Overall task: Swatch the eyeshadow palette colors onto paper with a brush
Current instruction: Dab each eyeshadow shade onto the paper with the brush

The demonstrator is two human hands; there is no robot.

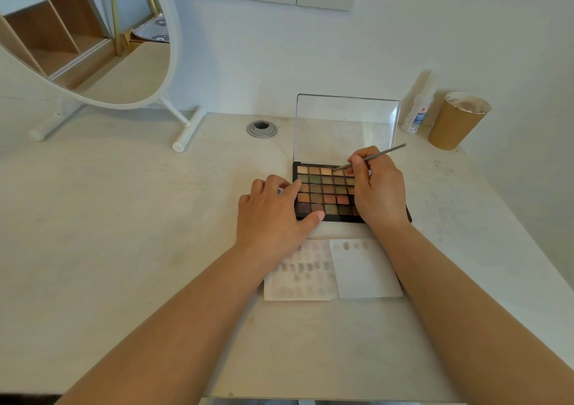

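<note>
Right hand [377, 187] pinching brush [369, 157], tip dipping top row of palette [323, 192]; left hand [273, 215], fingers relaxed, steadying it; at 6 o'clock, left paper [298, 271] filled, right paper [366, 271] barely begun.

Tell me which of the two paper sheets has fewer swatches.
The right-hand white paper sheet: only one short row of smudges along its top edge, whereas the left sheet is covered in rows.

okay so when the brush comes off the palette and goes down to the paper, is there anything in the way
Nothing visible blocks it. The right hand holds the brush tip over the palette, and the white paper lies just in front, uncovered. The left hand rests at the palette's left edge, off that path.
</note>
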